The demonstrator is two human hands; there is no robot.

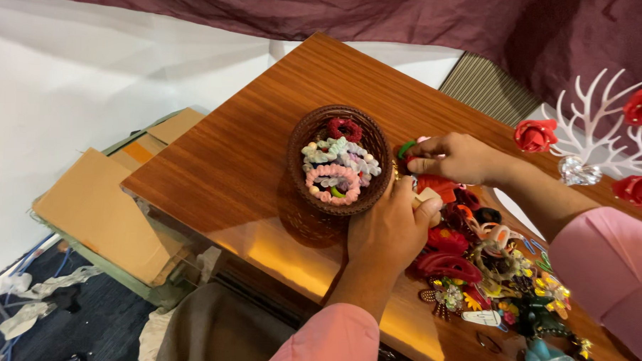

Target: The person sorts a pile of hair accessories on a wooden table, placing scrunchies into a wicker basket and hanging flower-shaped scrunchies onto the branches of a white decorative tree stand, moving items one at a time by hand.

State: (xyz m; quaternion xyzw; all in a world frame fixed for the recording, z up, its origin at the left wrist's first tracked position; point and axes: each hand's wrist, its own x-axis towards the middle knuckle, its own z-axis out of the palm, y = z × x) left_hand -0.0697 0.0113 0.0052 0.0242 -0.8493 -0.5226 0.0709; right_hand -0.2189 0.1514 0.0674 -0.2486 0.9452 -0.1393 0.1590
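Sorting hair accessories on a wooden desk point(251, 149): the right hand point(453, 158) pinches a green hair tie point(406, 148) beside the woven basket point(298, 174), steadied by the left hand point(387, 229), likely dropped in next.

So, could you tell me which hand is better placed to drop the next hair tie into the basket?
Probably the right hand: it pinches a green hair tie beside the basket, while the left hand rests against its rim.

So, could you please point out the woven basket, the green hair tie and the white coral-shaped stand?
woven basket point(296, 145): head view, bare left rim.
green hair tie point(405, 148): head view, its visible loop.
white coral-shaped stand point(588, 115): head view, central branch.
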